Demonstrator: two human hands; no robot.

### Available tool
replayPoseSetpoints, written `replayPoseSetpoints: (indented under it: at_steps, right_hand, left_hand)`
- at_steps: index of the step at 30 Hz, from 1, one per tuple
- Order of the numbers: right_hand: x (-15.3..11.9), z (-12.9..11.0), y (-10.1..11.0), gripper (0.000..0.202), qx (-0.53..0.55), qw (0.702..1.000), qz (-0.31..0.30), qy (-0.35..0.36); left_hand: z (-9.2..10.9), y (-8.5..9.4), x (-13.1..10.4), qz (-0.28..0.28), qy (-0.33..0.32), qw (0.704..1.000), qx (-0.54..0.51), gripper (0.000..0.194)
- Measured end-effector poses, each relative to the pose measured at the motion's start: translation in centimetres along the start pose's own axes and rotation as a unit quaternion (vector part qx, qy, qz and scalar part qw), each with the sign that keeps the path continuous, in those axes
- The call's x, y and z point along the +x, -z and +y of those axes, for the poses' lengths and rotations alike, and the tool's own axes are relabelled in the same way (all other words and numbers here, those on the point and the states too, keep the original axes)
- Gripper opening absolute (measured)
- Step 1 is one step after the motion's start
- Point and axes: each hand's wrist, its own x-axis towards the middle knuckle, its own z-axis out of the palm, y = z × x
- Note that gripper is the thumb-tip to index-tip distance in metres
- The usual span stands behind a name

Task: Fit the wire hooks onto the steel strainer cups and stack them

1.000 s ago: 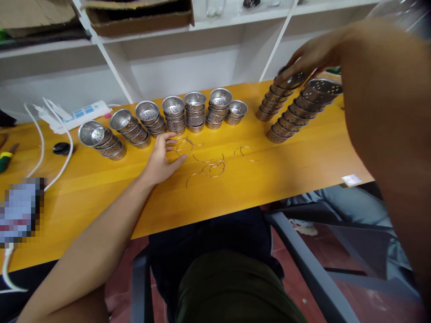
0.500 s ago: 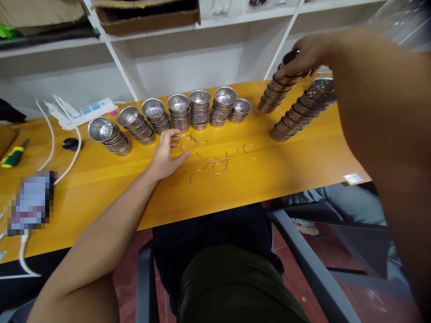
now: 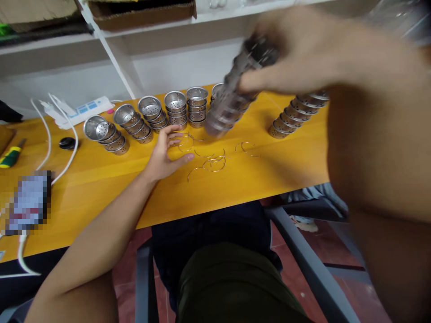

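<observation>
A tall stack of perforated metal cups (image 3: 229, 96) is gripped in my right hand (image 3: 279, 54), tilted and blurred by motion above the table. My left hand (image 3: 166, 154) rests on the table with fingers apart and nothing in it. Beside its fingertips lie thin bent wire pieces (image 3: 214, 163), with more wire (image 3: 248, 149) farther right. Behind them runs a row of shorter cup stacks, among them a leftmost leaning stack (image 3: 107, 136) and an upright one (image 3: 197, 106). The held stack hides the row's right end. Another tall leaning stack (image 3: 296, 114) stands under my right forearm.
On the left of the yellow table (image 3: 175, 197) are a power strip (image 3: 85, 111), white cables, a black round cap (image 3: 67, 143), a green-and-yellow handled tool (image 3: 11, 156) and a blurred-out device (image 3: 28, 202). White shelving (image 3: 182, 63) rises behind, holding a cardboard box (image 3: 144, 17).
My right hand has lifted the rear right cup stack off the table and carried it left, over the right end of the row. My left hand has stayed in place.
</observation>
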Motion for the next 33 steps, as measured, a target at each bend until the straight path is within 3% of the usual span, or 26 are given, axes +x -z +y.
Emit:
replayPoseSetpoints:
  at_steps: [2, 4, 8, 11, 13, 15, 19, 21, 23, 27, 30, 33]
  right_hand:
    - [-0.9, -3.1, -4.0, 0.038, 0.065, 0.996, -0.054, 0.038]
    - [-1.0, -4.1, -8.2, 0.044, 0.130, 0.987, -0.071, 0.067]
    - [-0.2, -2.0, -15.0, 0.066, 0.195, 0.967, -0.074, 0.145]
    - [0.4, -0.3, -17.9, 0.088, 0.219, 0.962, -0.064, 0.153]
    - [0.6, 0.0, -18.5, 0.097, 0.223, 0.959, -0.068, 0.158]
    - [0.6, -0.2, -17.7, 0.103, 0.223, 0.957, -0.075, 0.171]
    - [0.1, 0.7, -13.2, 0.108, 0.186, 0.962, -0.046, 0.197]
    - [0.1, 2.4, -11.1, 0.104, 0.130, 0.976, -0.024, 0.173]
    - [0.4, 4.5, -10.5, 0.104, 0.048, 0.988, -0.035, 0.140]
    - [0.9, 7.4, -13.3, 0.104, -0.095, 0.988, -0.097, 0.079]
    - [1.2, 7.8, -16.2, 0.109, -0.109, 0.986, -0.113, 0.047]
    - [1.4, 7.7, -16.9, 0.127, -0.088, 0.988, -0.117, 0.044]
  left_hand:
    - [0.6, -0.1, 0.1, -0.012, 0.002, 1.000, -0.022, 0.114]
    - [1.1, -0.1, 0.2, -0.011, 0.016, 1.000, -0.011, 0.121]
    - [1.6, 0.5, 0.3, 0.012, 0.064, 0.995, 0.076, 0.095]
    - [1.8, 0.8, 0.4, 0.020, 0.099, 0.988, 0.117, 0.083]
    - [2.2, 0.7, 0.5, 0.017, 0.112, 0.987, 0.115, 0.079]
    - [2.7, 0.4, 0.6, 0.009, 0.112, 0.990, 0.090, 0.076]
    - [3.3, 0.1, 0.8, 0.009, 0.090, 0.995, 0.031, 0.076]
    - [3.2, 0.3, 0.9, 0.021, 0.098, 0.995, 0.029, 0.079]
    - [2.9, 0.6, 0.9, 0.032, 0.113, 0.993, 0.031, 0.081]
    - [2.6, 0.9, 0.9, 0.035, 0.112, 0.993, 0.024, 0.082]
    - [2.6, 0.8, 0.7, 0.043, 0.090, 0.995, 0.024, 0.082]
    - [2.5, 0.9, 0.5, 0.070, 0.086, 0.994, 0.025, 0.092]
